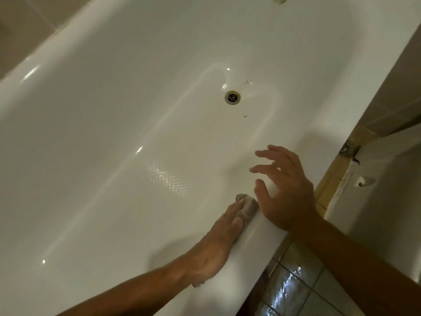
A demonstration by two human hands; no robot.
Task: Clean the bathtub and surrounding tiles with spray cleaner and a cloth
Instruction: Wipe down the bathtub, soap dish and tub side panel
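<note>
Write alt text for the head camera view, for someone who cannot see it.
A person's left hand presses a grey cloth against the near inner wall of a white bathtub, while the right hand rests open on the rim. The drain lies beyond.

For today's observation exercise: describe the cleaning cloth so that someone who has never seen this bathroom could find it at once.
Start at the white bathtub and follow its near rim. Where both hands meet lies the cloth, pressed under the left hand, beside the open right hand. It is the only brownish-grey, crumpled thing on the glossy white enamel.
</note>
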